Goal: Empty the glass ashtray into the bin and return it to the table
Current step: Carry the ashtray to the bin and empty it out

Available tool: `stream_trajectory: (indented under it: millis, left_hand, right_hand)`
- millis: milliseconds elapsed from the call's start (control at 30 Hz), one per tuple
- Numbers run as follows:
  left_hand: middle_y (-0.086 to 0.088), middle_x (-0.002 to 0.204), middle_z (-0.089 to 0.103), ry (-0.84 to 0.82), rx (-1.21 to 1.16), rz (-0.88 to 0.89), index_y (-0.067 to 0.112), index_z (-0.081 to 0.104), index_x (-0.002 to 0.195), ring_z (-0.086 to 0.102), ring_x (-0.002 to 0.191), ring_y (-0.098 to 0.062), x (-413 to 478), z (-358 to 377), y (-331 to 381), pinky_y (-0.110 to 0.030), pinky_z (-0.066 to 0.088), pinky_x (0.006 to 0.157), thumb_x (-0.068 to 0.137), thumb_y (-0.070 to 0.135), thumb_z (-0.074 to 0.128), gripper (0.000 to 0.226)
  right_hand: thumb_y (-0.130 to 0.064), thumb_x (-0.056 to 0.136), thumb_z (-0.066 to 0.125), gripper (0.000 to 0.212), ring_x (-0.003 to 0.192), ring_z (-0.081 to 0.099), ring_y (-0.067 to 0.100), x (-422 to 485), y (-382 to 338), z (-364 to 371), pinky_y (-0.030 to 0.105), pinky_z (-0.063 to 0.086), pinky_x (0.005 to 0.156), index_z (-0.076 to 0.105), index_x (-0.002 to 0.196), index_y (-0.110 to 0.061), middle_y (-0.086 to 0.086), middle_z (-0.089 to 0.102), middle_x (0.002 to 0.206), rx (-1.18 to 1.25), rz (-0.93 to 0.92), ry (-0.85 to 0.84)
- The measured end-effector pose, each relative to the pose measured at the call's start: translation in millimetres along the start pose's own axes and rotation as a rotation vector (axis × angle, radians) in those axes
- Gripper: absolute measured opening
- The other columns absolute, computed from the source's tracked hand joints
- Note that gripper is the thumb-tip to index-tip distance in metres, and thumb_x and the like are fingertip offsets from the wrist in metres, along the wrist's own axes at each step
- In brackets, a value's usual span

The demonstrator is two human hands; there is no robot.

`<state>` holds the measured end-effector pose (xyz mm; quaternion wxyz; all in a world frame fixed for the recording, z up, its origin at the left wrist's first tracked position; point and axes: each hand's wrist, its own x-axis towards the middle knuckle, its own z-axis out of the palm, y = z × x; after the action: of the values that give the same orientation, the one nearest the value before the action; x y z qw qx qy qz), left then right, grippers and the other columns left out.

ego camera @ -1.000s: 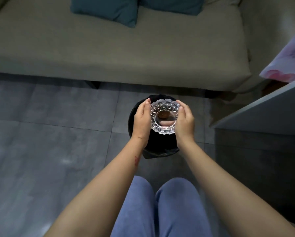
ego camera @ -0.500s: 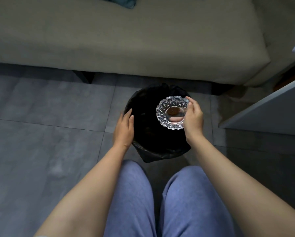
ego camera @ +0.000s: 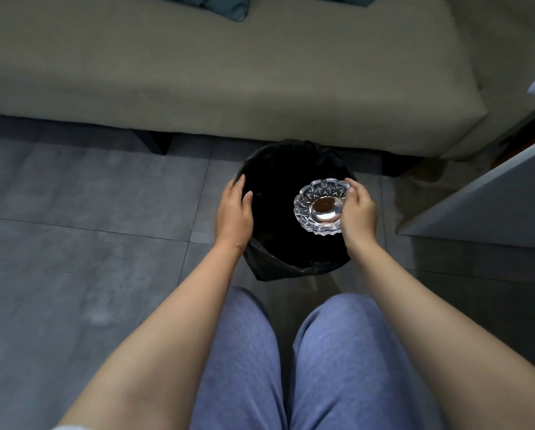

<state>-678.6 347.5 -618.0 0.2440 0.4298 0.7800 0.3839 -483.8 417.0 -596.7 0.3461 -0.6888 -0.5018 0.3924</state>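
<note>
Ashtray over bin (seemingly unemptied)

No text, label, brand, number or sign can be read anywhere; none is seen on the glass ashtray or on the bin.

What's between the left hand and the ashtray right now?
In the head view, only the dark open mouth of the bin lies between the left hand, resting on its rim, and the glass ashtray held by the right hand.
</note>
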Motion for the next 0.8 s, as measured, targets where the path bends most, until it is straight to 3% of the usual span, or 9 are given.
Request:
stream_trajectory:
  millis: [67,133,167,267,367,433,600,733,800]
  left_hand:
    - [-0.008,0.157,0.035,0.007,0.006,0.030,0.015,0.035,0.151,0.031,0.147,-0.020,1,-1,1,-0.024,0.024,0.113,0.104,0.022,0.040,0.048]
    - [-0.007,0.157,0.037,0.007,0.007,0.070,0.015,0.033,0.152,0.033,0.146,-0.020,0,-1,0,-0.024,0.026,0.113,0.104,0.021,0.040,0.049]
    - [-0.008,0.156,0.037,0.005,0.009,0.085,0.015,0.032,0.152,0.033,0.145,-0.020,-1,-1,0,-0.024,0.026,0.113,0.104,0.021,0.040,0.050]
    - [-0.008,0.156,0.038,0.003,0.020,0.119,0.014,0.029,0.153,0.034,0.145,-0.020,-4,-3,-2,-0.023,0.027,0.113,0.104,0.021,0.039,0.051]
    - [-0.007,0.158,0.036,0.005,0.041,0.137,0.014,0.030,0.153,0.033,0.146,-0.019,-6,-4,-2,-0.018,0.024,0.110,0.104,0.022,0.038,0.050]
    - [-0.006,0.159,0.034,0.000,0.057,0.144,0.015,0.029,0.153,0.031,0.147,-0.018,-8,-3,0,-0.015,0.022,0.108,0.105,0.023,0.038,0.050]
    - [-0.005,0.160,0.032,-0.007,0.067,0.170,0.014,0.028,0.154,0.030,0.147,-0.017,-11,-1,6,-0.013,0.021,0.107,0.105,0.024,0.037,0.051]
    - [-0.005,0.159,0.034,-0.008,0.061,0.181,0.014,0.030,0.153,0.033,0.146,-0.017,-10,1,9,-0.014,0.023,0.105,0.105,0.025,0.038,0.050]
    - [-0.005,0.159,0.034,-0.011,0.062,0.189,0.014,0.030,0.153,0.033,0.146,-0.017,-11,1,9,-0.014,0.023,0.106,0.105,0.025,0.038,0.050]
  right_hand:
    - [-0.025,0.101,0.037,0.035,0.111,0.061,0.025,1,0,-2,0.042,0.047,0.099,0.060,0.127,-0.024,0.002,0.068,0.116,-0.039,-0.021,0.002]
    - [-0.024,0.101,0.037,0.035,0.114,0.060,0.026,1,0,-4,0.040,0.045,0.099,0.059,0.129,-0.022,0.004,0.068,0.121,-0.070,-0.056,0.001]
    - [-0.024,0.101,0.037,0.036,0.111,0.062,0.025,0,-1,-5,0.036,0.045,0.096,0.059,0.130,-0.021,0.004,0.071,0.115,-0.085,-0.074,-0.008]
    - [-0.028,0.102,0.035,0.036,0.081,0.067,0.015,-3,-1,-9,0.027,0.043,0.078,0.055,0.132,-0.027,-0.007,0.066,0.070,-0.159,-0.087,-0.031]
    - [-0.033,0.101,0.032,0.036,0.063,0.069,0.013,-5,-1,-13,0.027,0.046,0.068,0.053,0.131,-0.034,-0.002,0.068,0.060,-0.247,-0.119,-0.049]
    - [-0.033,0.102,0.032,0.035,0.058,0.068,0.012,-4,-2,-15,0.020,0.044,0.061,0.053,0.130,-0.033,0.004,0.073,0.071,-0.298,-0.149,-0.060]
    - [-0.035,0.101,0.032,0.035,0.095,0.069,0.032,-1,1,-15,0.042,0.053,0.083,0.052,0.128,-0.032,0.014,0.076,0.089,-0.472,-0.261,-0.083]
    - [-0.032,0.102,0.033,0.034,0.078,0.074,0.027,-6,-8,-20,0.039,0.053,0.080,0.054,0.128,-0.031,0.007,0.076,0.093,-0.392,-0.315,-0.069]
    - [-0.029,0.102,0.034,0.034,0.089,0.071,0.033,-7,-6,-19,0.040,0.050,0.079,0.055,0.129,-0.028,0.011,0.074,0.103,-0.443,-0.333,-0.050]
